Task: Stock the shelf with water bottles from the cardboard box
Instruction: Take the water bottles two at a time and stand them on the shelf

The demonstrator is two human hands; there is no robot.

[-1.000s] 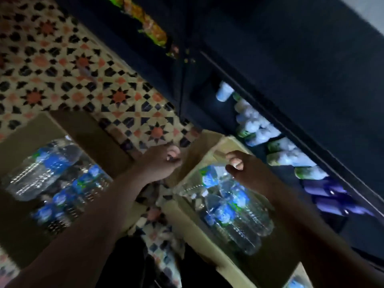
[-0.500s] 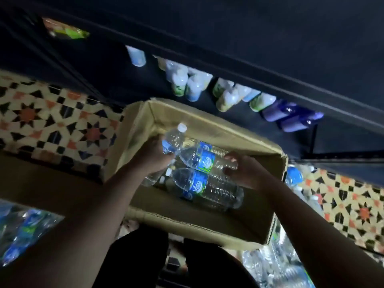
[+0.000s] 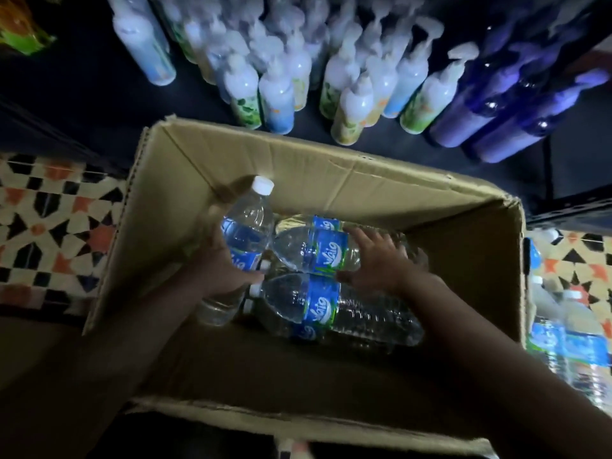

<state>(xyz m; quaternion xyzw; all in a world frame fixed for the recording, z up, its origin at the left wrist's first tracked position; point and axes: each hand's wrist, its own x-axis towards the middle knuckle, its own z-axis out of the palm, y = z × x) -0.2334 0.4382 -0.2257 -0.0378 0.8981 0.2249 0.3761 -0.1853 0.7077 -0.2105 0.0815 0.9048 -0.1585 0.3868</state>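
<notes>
- My left hand [image 3: 218, 263] is wrapped around one water bottle [image 3: 243, 240], lifted and tilted so its white cap points at the far wall of the cardboard box [image 3: 298, 164]; I grip it at the label, where the body is stiffest.
- My right hand [image 3: 381, 260] lies spread over a second bottle [image 3: 314, 250] resting on its side, fingers curled over the far flank and thumb on the near one. I judge it closed on the bottle, not yet lifting.
- A third bottle [image 3: 331, 309] lies just nearer, touching the second, on the box floor.
- The box sits on the floor right before the dark shelf [image 3: 82, 104], so each bottle has only a short trip. Pump bottles [image 3: 357, 104] crowd that shelf; free room shows on the left.
- More water bottles [image 3: 563, 342] wait to the right, outside the box.
- Against half a second back, my head has dropped closer: box and shelf fill the view, while both hands keep their bottles.
</notes>
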